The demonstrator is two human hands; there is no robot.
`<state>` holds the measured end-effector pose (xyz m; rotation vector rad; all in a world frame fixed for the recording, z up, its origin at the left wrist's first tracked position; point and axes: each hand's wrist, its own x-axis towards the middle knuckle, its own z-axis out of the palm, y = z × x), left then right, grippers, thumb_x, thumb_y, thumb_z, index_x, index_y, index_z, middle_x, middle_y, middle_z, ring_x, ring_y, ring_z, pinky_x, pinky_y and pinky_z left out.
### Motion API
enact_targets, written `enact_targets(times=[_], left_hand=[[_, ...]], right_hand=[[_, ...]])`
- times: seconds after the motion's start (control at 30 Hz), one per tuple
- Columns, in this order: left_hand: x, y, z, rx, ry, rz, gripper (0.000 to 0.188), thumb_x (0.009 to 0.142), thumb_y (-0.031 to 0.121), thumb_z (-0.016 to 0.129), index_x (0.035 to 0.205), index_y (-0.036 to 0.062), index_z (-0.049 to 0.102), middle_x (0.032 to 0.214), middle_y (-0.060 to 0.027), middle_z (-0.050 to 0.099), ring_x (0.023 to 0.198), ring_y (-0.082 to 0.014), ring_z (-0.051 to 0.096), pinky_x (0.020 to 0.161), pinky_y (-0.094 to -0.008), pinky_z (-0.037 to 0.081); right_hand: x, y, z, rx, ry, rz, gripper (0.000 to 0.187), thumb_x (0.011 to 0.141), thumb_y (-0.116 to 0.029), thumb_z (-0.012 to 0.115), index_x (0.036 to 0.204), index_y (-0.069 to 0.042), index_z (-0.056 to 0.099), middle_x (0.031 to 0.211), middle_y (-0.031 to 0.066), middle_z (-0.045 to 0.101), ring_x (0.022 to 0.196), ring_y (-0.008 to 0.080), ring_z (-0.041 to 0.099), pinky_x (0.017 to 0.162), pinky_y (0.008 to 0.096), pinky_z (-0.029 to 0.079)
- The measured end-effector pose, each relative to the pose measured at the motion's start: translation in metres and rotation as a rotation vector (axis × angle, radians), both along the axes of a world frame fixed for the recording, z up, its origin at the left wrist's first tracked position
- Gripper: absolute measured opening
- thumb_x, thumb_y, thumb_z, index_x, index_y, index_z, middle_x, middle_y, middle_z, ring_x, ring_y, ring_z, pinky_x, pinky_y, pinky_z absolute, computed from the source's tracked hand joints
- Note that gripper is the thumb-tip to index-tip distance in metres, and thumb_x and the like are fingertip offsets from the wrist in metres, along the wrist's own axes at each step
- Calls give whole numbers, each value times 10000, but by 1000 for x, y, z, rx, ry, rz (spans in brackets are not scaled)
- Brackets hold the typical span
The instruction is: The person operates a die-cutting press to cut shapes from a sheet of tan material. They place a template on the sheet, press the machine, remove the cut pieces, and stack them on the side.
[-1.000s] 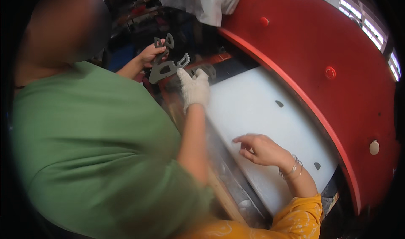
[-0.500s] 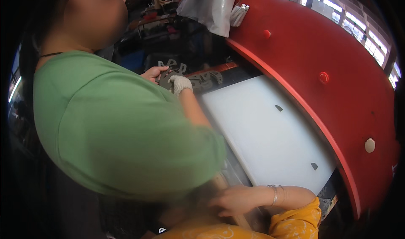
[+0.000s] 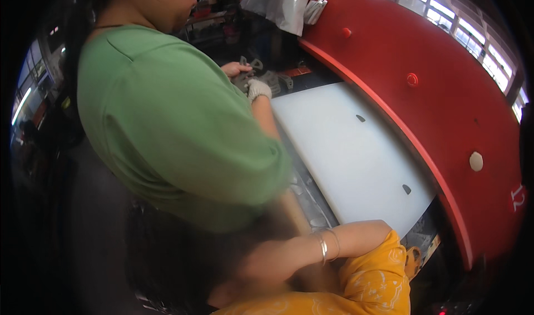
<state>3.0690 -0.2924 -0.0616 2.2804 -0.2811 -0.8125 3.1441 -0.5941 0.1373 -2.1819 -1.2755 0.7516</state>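
My right arm, in a yellow patterned sleeve with bracelets at the wrist, bends leftward across the lower edge. My right hand point(image 3: 245, 275) is blurred and dim in front of my body; its fingers cannot be made out, nor whether it holds anything. I do not see my left hand. Beyond my forearm lies a white board point(image 3: 339, 165) with two small dark half-round shapes point(image 3: 360, 118) on it. At the board's far end a co-worker in a green shirt point(image 3: 172, 115) handles grey flat cut-out pieces point(image 3: 270, 80), one hand in a white glove point(image 3: 258, 89).
A curved red machine panel point(image 3: 389, 53) with red buttons point(image 3: 412, 80) and a pale round knob point(image 3: 476, 161) rises along the board's right side. Clear plastic sheeting point(image 3: 278, 6) hangs at the back. The co-worker's body fills the left. A wooden edge point(image 3: 297, 212) runs near my forearm.
My view has shifted, and the board and panel sit higher in it. My right hand has moved left and lower. The co-worker still handles the grey pieces.
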Motion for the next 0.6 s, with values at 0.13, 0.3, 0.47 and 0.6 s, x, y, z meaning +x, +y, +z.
enact_targets(times=[0.13,0.3,0.47,0.6], left_hand=[[-29,75,-27,52,-72,182,368,833,212,678,1153,44,609,862,-113,671,797,-161,648,723,-290,523],[-43,142,-86,-176,24,302,354,819,185,716,1125,37,619,787,-86,628,769,-112,581,688,-254,489],[10,123,-63,97,59,141,291,846,188,676,1093,45,622,799,-94,637,804,-176,610,728,-319,500],[99,33,28,96,-108,-224,286,849,190,667,1092,47,623,807,-94,639,810,-179,610,735,-321,499]], right_hand=[[-24,-26,67,491,141,169,332,828,-206,595,1082,8,603,861,142,679,819,299,643,738,384,501],[18,-141,125,1352,93,-278,463,892,-143,581,1301,42,471,865,89,637,818,143,596,731,279,477],[152,-232,110,641,-678,-1429,659,810,-221,642,1382,-20,385,1252,194,535,1099,270,562,920,366,442],[240,-272,130,170,-971,-1627,749,793,-284,666,1426,-88,316,1421,232,348,1316,389,332,1027,484,352]])
